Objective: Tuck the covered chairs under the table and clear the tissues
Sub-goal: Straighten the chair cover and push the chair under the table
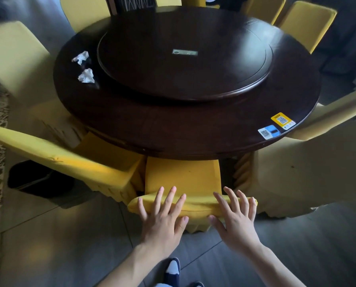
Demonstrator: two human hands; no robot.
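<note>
A yellow-covered chair (183, 175) stands in front of me, its seat partly under the near edge of the round dark wooden table (173, 131). My left hand (162, 216) and my right hand (235, 216) lie flat with fingers spread on the top of its backrest, neither one curled around it. Two crumpled white tissues lie on the table's left side: one tissue (80, 57) farther from me, the other tissue (86, 76) nearer. Both tissues sit beside the raised turntable (183, 79).
More yellow-covered chairs ring the table: one angled at near left (69, 160), one at far left (15, 59), one at near right (307, 172), others at the back (307, 23). A black bin (38, 179) stands on the floor at left. QR stickers (276, 125) mark the table's right edge.
</note>
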